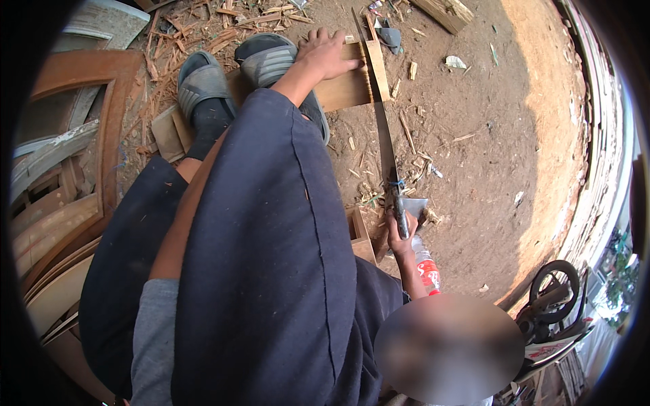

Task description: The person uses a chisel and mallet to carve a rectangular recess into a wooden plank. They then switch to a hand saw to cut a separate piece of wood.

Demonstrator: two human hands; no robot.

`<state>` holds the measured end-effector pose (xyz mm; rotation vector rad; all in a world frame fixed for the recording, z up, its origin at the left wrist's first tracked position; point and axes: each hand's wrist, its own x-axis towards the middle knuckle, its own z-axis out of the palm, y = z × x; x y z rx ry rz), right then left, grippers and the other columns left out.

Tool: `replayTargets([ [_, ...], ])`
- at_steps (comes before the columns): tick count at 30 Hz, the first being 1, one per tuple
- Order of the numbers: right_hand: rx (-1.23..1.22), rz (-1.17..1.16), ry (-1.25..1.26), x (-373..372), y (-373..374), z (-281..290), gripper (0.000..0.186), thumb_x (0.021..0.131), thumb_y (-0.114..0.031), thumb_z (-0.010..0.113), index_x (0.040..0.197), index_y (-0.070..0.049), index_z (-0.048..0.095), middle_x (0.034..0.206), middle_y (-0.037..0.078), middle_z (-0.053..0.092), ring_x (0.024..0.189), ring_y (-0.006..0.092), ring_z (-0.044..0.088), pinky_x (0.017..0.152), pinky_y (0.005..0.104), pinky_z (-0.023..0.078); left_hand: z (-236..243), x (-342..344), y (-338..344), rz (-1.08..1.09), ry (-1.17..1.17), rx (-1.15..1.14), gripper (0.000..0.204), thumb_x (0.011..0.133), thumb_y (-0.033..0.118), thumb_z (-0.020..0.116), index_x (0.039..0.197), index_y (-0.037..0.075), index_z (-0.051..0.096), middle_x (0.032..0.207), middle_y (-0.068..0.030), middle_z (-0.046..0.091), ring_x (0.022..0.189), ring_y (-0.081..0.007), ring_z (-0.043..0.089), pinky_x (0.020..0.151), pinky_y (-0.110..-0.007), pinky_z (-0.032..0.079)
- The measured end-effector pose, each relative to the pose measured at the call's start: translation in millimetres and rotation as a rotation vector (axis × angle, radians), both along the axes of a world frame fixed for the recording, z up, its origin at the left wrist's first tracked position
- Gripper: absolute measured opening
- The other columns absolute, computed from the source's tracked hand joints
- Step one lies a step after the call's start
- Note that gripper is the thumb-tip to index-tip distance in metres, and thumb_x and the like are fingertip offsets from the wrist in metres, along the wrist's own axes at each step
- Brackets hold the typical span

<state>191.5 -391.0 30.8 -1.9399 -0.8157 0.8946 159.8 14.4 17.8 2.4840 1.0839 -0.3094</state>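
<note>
A handsaw point(383, 128) with a long, narrow, dark blade lies across a wooden board point(345, 91) near the board's right end. My right hand point(399, 235) is closed around the saw's handle, nearer to me than the board. On top of the board, left of the blade, rests my left hand point(323, 55); its thumb stretches toward the blade and its fingers reach over the far edge. My sandalled foot point(267, 57) presses beside that hand on the board. How deep the blade sits in the wood cannot be made out.
A clear plastic bottle point(426, 267) with a red label lies by my right forearm. Wooden frames point(108, 135) are stacked at the left. Wood scraps point(223, 34) litter the dirt floor. A thick timber point(443, 13) lies at the far right, and a black wheel point(555, 291) stands at lower right.
</note>
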Motion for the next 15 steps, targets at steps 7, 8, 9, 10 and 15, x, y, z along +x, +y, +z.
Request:
replayTargets([
  [7,0.068,-0.081,0.200,27,117,14,0.017,0.083,-0.014,0.056,0.075,0.000,0.054,0.059,0.000,0.045,0.054,0.0076,0.040,0.050,0.0269,0.035,-4,-4,3,0.013,-0.015,0.036,0.073,0.076,0.050,0.062,0.132,0.009,0.040,0.134,-0.0198,0.035,0.127,-0.0365,0.030,0.099,-0.055,0.030],
  [8,0.046,-0.114,0.229,31,145,26,0.018,0.083,-0.015,0.057,0.075,0.000,0.054,0.059,0.000,0.045,0.054,0.0071,0.040,0.049,0.0271,0.034,-5,-2,2,0.008,-0.014,0.034,0.073,0.076,0.050,0.063,0.132,0.009,0.040,0.134,-0.0198,0.035,0.127,-0.0366,0.030,0.099,-0.055,0.030],
  [9,0.069,-0.106,0.174,32,162,30,0.018,0.084,-0.015,0.058,0.074,0.000,0.054,0.059,-0.001,0.044,0.054,0.0067,0.039,0.049,0.0269,0.034,-8,-1,0,-0.001,-0.026,0.052,0.071,0.075,0.047,0.063,0.131,0.008,0.040,0.132,-0.0206,0.037,0.125,-0.0372,0.032,0.099,-0.053,0.032],
  [10,0.094,-0.097,0.120,30,176,36,0.019,0.084,-0.015,0.058,0.074,0.000,0.054,0.058,-0.001,0.044,0.054,0.0062,0.039,0.049,0.0267,0.033,-7,-4,-3,-0.007,-0.036,0.073,0.069,0.075,0.044,0.063,0.129,0.007,0.041,0.129,-0.0213,0.039,0.122,-0.0379,0.035,0.098,-0.051,0.035],
  [15,0.070,-0.173,0.237,34,162,27,0.018,0.084,-0.014,0.057,0.072,-0.001,0.054,0.058,-0.003,0.044,0.054,0.0053,0.038,0.048,0.0259,0.031,1,-2,-3,-0.033,-0.041,0.070,0.067,0.074,0.040,0.063,0.128,0.006,0.041,0.127,-0.0225,0.040,0.120,-0.0393,0.038,0.097,-0.049,0.037],
])
